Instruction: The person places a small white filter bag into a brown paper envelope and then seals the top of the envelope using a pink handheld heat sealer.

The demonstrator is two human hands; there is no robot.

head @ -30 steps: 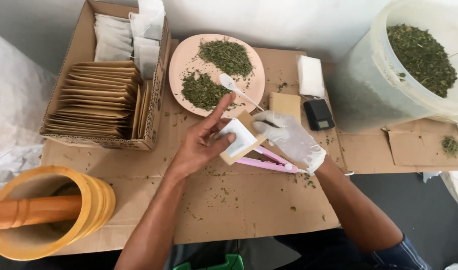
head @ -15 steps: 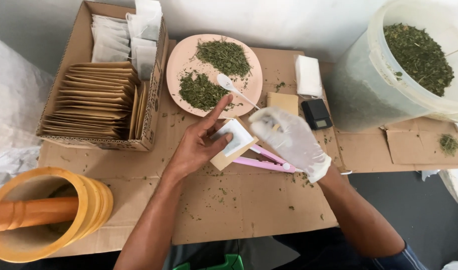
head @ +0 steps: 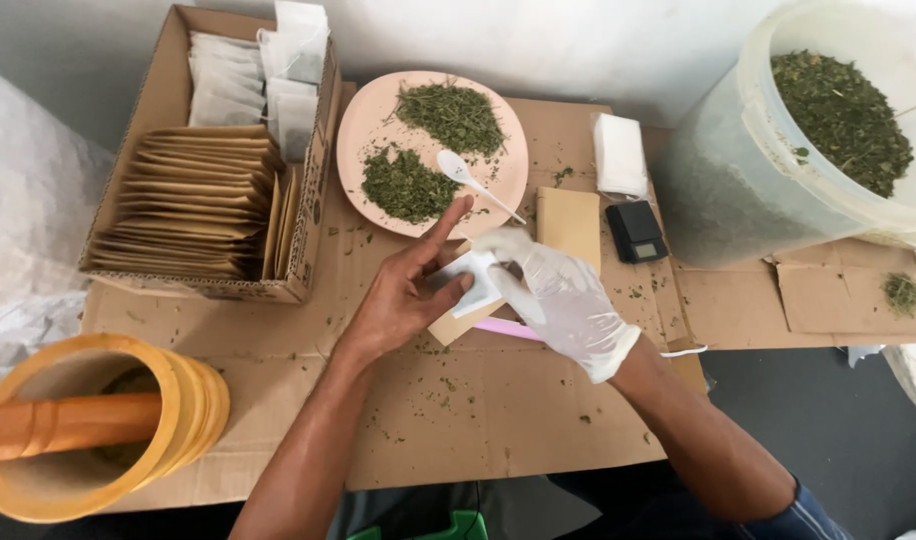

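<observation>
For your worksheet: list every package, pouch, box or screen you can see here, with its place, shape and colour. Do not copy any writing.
Cardboard box: far left, brown, open-topped.
Brown envelopes: flat, stacked inside the box.
White sachets: at the box's far end, upright, translucent.
Small white sachet: between the bare left hand and gloved right hand.
Brown pouch: flat, beside the pink plate.
Pocket scale: black, small dark screen.
</observation>
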